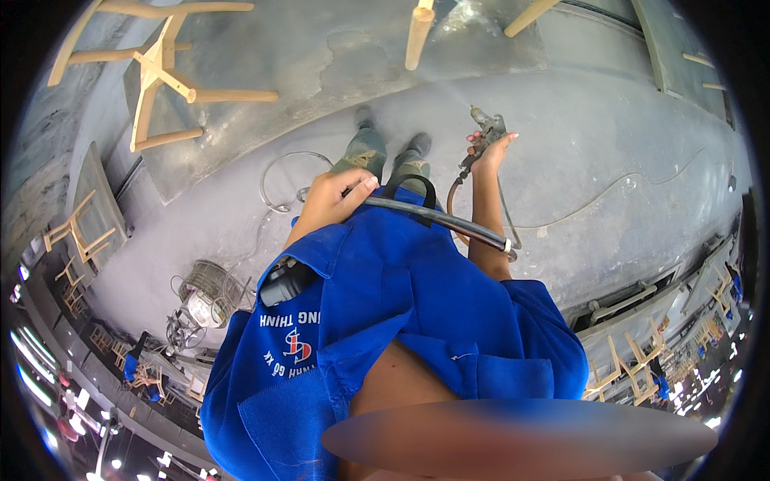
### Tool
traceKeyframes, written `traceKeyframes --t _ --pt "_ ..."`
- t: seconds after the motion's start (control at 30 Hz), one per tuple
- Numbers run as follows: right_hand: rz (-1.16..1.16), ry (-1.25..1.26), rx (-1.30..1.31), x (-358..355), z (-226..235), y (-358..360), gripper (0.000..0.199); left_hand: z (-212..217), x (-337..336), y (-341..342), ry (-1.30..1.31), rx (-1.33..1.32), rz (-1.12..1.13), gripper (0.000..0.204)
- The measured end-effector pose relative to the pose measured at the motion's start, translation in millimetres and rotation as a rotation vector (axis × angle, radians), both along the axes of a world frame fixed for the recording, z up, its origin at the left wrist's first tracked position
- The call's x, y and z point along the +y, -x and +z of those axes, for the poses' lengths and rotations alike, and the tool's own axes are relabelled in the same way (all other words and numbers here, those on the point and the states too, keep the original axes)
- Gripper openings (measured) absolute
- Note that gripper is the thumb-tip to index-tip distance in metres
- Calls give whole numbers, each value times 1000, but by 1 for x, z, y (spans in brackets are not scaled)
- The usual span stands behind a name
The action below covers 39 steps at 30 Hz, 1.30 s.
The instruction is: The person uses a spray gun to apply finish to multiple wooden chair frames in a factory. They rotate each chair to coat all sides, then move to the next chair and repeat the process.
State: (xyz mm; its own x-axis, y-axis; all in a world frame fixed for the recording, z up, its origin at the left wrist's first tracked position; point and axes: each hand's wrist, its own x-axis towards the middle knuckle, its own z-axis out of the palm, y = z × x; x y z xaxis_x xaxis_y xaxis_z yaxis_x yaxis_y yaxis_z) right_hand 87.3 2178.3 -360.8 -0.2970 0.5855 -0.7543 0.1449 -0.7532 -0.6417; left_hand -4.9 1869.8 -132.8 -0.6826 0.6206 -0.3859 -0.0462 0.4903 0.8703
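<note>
A metal spray gun (487,128) is gripped in my right hand (496,152), held out ahead and to the right with its nozzle pointing away from me. Hoses run down from its handle beside my forearm. My left hand (337,199) is closed around a dark hose (437,215) in front of my waist. From there the hose crosses my blue jacket (385,280) toward my right forearm. A black strap loop (413,186) sits beside the left hand.
Pale wooden chair frames (164,76) stand ahead on the left. More wooden legs (419,36) show at the far edge. A thin hose (597,200) trails over the grey floor (593,152) on the right. A wire-covered round container (207,295) stands at left.
</note>
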Motion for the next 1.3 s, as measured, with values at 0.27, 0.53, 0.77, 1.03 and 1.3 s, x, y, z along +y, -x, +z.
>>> traceKeyframes --t 0.27,0.53,0.77,1.03,1.3 --pt "407 -401 -223 -64 -34 14 49 -11 -78 32 -39 -77 68 36" --pt "1087 -1235 -328 -159 55 111 47 -31 -217 112 -183 -152 172 38" --pt "795 -1607 -440 -215 224 141 48 -64 -269 159 -360 -179 81 36" --pt "569 -1551 -326 -214 267 213 44 -69 -287 178 -389 -148 106 36" --pt "708 -1772 -87 -194 222 299 45 -66 -303 146 -358 -76 357 36"
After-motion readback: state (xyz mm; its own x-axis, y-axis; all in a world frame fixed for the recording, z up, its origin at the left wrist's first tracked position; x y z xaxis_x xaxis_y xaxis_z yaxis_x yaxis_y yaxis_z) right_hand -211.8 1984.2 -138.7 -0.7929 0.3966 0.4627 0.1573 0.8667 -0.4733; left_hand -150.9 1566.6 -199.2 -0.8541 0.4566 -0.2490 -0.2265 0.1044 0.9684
